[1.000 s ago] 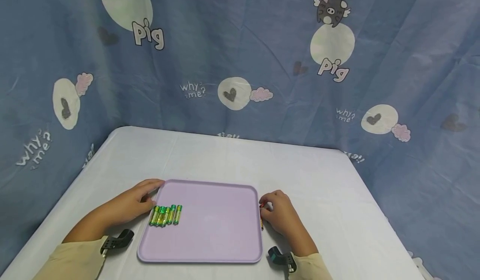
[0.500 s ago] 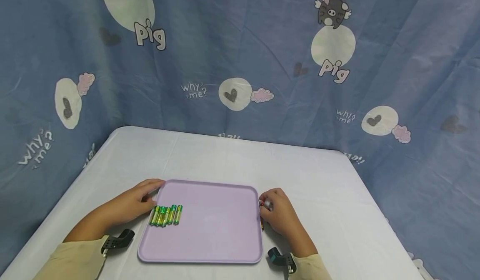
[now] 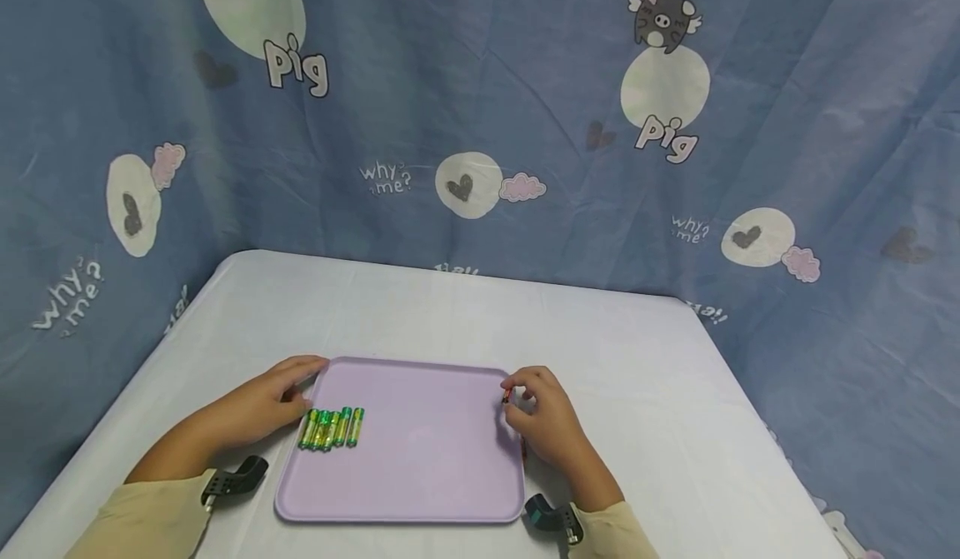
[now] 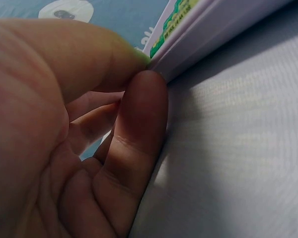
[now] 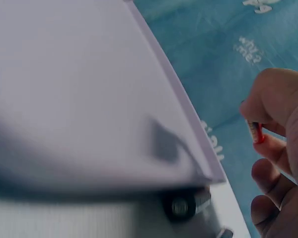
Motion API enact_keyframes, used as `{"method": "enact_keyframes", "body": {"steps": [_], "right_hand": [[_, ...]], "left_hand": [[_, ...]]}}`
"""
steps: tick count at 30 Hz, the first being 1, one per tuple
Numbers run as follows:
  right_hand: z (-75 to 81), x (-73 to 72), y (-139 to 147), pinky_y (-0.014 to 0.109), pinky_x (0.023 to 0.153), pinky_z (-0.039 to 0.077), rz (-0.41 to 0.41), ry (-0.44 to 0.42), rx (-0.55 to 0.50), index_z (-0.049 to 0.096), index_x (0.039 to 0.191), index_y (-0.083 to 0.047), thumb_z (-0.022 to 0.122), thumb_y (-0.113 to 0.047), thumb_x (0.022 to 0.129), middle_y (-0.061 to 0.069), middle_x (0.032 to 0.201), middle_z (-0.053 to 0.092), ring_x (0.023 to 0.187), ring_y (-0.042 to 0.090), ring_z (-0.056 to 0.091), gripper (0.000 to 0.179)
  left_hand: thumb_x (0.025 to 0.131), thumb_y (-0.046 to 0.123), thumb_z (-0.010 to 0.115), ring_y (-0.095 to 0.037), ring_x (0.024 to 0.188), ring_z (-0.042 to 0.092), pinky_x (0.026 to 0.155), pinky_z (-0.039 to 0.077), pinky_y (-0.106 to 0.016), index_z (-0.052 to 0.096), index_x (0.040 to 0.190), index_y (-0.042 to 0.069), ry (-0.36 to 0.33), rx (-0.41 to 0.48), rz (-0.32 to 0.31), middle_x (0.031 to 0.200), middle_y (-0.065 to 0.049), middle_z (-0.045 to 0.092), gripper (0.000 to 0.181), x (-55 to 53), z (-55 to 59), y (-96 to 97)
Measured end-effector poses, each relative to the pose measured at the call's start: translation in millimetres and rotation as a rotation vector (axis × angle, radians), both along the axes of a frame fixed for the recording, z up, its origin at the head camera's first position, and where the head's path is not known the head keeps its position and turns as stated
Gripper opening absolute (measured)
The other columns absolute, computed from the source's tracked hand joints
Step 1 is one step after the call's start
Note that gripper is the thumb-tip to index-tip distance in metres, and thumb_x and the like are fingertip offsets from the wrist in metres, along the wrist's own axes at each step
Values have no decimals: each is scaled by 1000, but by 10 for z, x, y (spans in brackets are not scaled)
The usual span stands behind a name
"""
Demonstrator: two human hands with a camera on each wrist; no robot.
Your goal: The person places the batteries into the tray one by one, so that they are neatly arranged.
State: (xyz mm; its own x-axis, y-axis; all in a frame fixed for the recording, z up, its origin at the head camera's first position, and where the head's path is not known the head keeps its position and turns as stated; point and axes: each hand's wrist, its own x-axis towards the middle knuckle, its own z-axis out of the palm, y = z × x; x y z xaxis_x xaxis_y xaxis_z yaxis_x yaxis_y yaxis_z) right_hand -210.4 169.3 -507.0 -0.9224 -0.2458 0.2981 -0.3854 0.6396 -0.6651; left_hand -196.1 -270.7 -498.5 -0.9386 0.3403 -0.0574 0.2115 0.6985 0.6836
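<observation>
My right hand (image 3: 551, 426) pinches a small red-and-black battery (image 3: 507, 395) between thumb and finger, over the right rim of a lilac tray (image 3: 435, 459). In the right wrist view the red end of this battery (image 5: 258, 133) shows beneath the fingertips; much of it is hidden. My left hand (image 3: 258, 401) holds the tray's left edge, with one finger reaching its far corner. In the left wrist view, digits press right at the tray's wall (image 4: 188, 54). Several green-and-gold batteries (image 3: 330, 430) lie side by side in the tray near its left edge.
Beyond the tray's right edge more batteries (image 5: 180, 207) lie on the white table (image 3: 450, 309), largely hidden by tray and hand. A blue printed curtain (image 3: 525, 109) hangs behind the table. Each wrist wears a black camera strap (image 3: 238, 477).
My right hand has risen from beside the tray and moved left and away from me over its right rim, carrying the small battery. The left hand has stayed in place.
</observation>
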Motion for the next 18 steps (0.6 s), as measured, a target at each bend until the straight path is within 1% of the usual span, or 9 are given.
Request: {"method": "enact_keyframes", "body": {"steps": [2, 7, 12, 18], "right_hand": [[32, -9, -43, 33, 84, 49, 9, -1, -35, 76, 108, -16, 73, -3, 83, -4, 121, 63, 98, 19, 59, 28], [116, -24, -158, 29, 80, 47, 35, -44, -116, 76, 111, -10, 72, -2, 83, -2, 121, 63, 95, 20, 57, 30], [152, -29, -269, 30, 81, 47, 60, -75, -130, 76, 112, -11, 73, -3, 84, -4, 122, 63, 96, 18, 57, 30], [117, 0, -401, 30, 82, 49, 112, -92, -140, 77, 112, -11, 74, -4, 84, -6, 119, 64, 97, 18, 58, 29]], "left_hand": [[102, 19, 65, -49, 148, 35, 115, 29, -72, 41, 159, 7, -6, -3, 2, 164, -20, 35, 63, 0, 7, 1], [102, 18, 65, -50, 149, 33, 115, 28, -72, 41, 159, 6, -6, 3, -2, 164, -21, 34, 63, -11, 4, 2], [102, 17, 65, -50, 148, 34, 115, 28, -72, 41, 159, 5, 2, 3, -5, 164, -22, 34, 63, -23, -1, -1], [102, 17, 65, -52, 148, 33, 114, 29, -71, 42, 158, 4, 9, 8, -8, 163, -23, 36, 63, -1, 2, 7]]}}
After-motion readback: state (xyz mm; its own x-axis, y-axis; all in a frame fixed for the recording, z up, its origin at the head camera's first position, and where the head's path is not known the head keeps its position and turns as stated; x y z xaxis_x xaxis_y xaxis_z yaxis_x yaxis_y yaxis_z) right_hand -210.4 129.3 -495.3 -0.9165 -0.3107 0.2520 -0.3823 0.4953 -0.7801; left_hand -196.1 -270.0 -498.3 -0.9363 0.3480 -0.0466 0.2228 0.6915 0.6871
